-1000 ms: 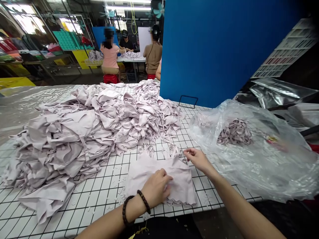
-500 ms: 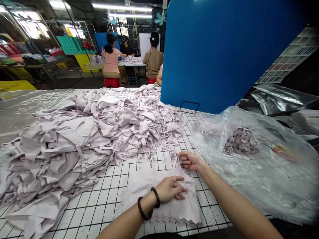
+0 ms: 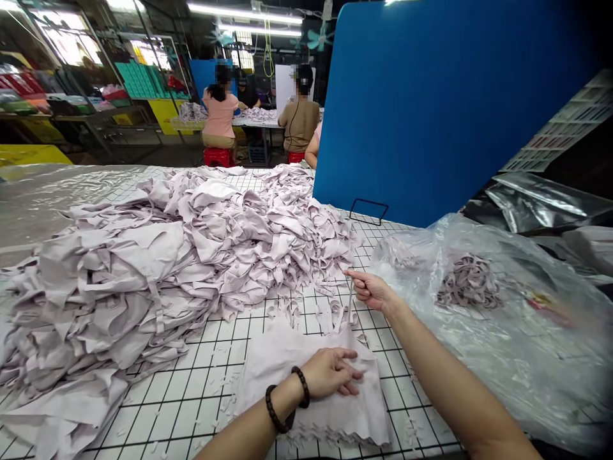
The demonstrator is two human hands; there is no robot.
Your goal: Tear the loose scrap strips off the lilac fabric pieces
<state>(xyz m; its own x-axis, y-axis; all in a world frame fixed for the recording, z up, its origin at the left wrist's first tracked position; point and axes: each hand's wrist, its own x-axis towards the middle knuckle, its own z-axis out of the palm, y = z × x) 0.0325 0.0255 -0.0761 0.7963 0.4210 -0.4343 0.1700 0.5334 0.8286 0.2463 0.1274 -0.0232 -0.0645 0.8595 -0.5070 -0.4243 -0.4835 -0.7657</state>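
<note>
A stack of pale lilac garments (image 3: pixel 268 358) lies flat before me, its straps pointing away and its wavy hems toward me. My left hand (image 3: pixel 330 374), two beaded bracelets at its wrist, rests on the upper garment with its fingers spread. My right hand (image 3: pixel 371 289) pinches a thin fabric strap (image 3: pixel 350 303) between thumb and forefinger. The strap is drawn up taut from the top right corner of the stack. Other loops of strap (image 3: pixel 338 312) lie curled at the stack's far edge.
A big heap of matching garments (image 3: pixel 201 249) covers the left and middle of the gridded table (image 3: pixel 191 390). To the right, a clear plastic bag (image 3: pixel 479 345) holds bundled strips (image 3: pixel 469 281). A blue panel (image 3: pixel 412 115) stands behind. Several people sit at a far table.
My right hand has closed on a strap and pulled it up and away from me. My left hand has slid right across the garment and now stays flat there.
</note>
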